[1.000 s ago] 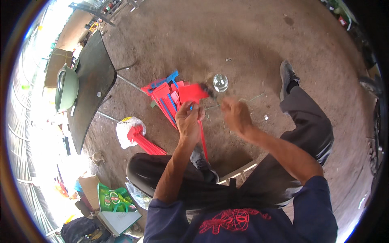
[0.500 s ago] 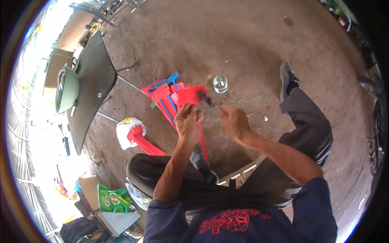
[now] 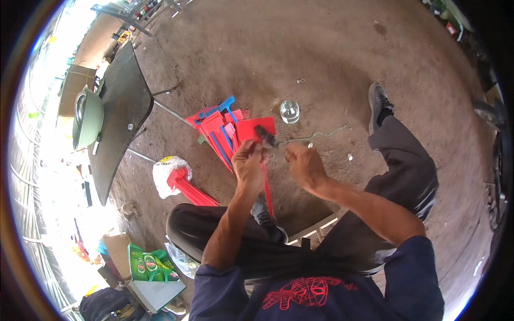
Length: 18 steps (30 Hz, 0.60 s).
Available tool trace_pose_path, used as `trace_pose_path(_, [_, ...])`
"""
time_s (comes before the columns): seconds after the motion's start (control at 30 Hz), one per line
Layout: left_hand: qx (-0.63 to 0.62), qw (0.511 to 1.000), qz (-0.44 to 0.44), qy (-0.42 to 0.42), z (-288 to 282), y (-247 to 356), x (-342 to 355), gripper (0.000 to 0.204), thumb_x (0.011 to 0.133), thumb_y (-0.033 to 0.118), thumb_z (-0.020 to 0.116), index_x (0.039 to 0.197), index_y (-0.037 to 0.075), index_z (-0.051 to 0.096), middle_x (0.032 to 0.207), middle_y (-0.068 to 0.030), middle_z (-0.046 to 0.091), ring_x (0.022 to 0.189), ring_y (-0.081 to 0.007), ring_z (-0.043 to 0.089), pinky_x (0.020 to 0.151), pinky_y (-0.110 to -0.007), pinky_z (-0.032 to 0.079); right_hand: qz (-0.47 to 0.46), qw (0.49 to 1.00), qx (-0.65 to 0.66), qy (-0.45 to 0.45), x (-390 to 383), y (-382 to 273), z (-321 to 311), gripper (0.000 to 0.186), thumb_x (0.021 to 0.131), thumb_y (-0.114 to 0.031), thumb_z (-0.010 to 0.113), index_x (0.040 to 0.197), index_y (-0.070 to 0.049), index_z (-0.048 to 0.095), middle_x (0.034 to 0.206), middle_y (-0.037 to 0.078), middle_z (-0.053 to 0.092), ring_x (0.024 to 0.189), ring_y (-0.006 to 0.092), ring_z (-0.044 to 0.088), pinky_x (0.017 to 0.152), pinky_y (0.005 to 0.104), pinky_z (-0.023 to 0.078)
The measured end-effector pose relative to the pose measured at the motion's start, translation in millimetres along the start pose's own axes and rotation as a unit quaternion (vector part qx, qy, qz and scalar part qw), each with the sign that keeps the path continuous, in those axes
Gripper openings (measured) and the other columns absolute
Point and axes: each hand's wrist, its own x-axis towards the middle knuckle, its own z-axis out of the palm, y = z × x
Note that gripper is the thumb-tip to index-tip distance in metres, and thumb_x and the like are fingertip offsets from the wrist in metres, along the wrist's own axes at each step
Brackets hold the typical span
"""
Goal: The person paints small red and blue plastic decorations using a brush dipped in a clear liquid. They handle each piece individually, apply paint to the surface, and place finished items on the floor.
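Note:
My left hand [image 3: 249, 163] is closed, pinching a red paddle [image 3: 247, 128] just below its flat rectangular head; its long thin handle hangs down toward my shoe. My right hand [image 3: 304, 165] is closed at the right of it, its fingers curled toward a dark brush-like tool [image 3: 264, 135]. The dark end lies over the right part of the red head; it is blurred, and its link to my fingers is hard to make out. Beyond my left hand, a pile of red and blue long-handled paddles [image 3: 213, 127] rests on the ground. A clear glass jar [image 3: 289, 112] holding liquid stands farther off.
More red strips [image 3: 191, 188] stick out of a white plastic bag [image 3: 163, 179] at the left. A dark low table [image 3: 124, 96] bears a green pot [image 3: 91, 120]. A green bag [image 3: 147, 265] sits in a box at lower left. Greenish string [image 3: 326, 134] lies on the dirt floor.
My right hand has shifted slightly left and down, and the dark tool end has moved down-left across the red head. The paddle's head has tipped slightly; my left hand keeps its pinch.

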Motion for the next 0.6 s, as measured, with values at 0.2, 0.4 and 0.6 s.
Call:
trace_pose_path(0.2, [0.017, 1.000, -0.007, -0.002, -1.1, 1.8, 0.9, 0.010, 0.092, -0.006, 0.060, 0.093, 0.004, 0.064, 0.081, -0.0016, 0.060, 0.065, -0.0129, 0.055, 0.054, -0.026, 0.039, 0.021, 1.000, 0.010, -0.001, 12.6, -1.8, -7.3, 0.015, 0.087, -0.013, 0.057, 0.076, -0.003, 0.060, 0.072, 0.026, 0.061, 0.072, 0.0459, 0.062, 0.061, 0.0531, 0.047])
trace_pose_path(0.4, [0.028, 1.000, -0.010, -0.009, 7.9, 5.4, 0.6, 0.009, 0.093, -0.005, 0.058, 0.091, 0.003, 0.062, 0.078, -0.0014, 0.057, 0.064, -0.0131, 0.055, 0.055, -0.025, 0.039, 0.006, 1.000, -0.014, 0.019, 23.1, -1.7, -8.5, 0.014, 0.089, -0.015, 0.057, 0.080, -0.004, 0.060, 0.074, 0.025, 0.062, 0.072, 0.0456, 0.062, 0.061, 0.0522, 0.047])
trace_pose_path(0.6, [0.061, 0.997, -0.017, -0.044, 1.5, 2.5, 0.6, 0.009, 0.094, -0.005, 0.057, 0.091, 0.002, 0.061, 0.080, -0.0022, 0.059, 0.066, -0.0129, 0.056, 0.055, -0.026, 0.040, 0.021, 0.999, -0.044, 0.009, 30.4, -4.1, -9.6, 0.011, 0.086, -0.006, 0.054, 0.076, -0.001, 0.057, 0.072, 0.023, 0.059, 0.068, 0.0418, 0.062, 0.058, 0.0474, 0.045])
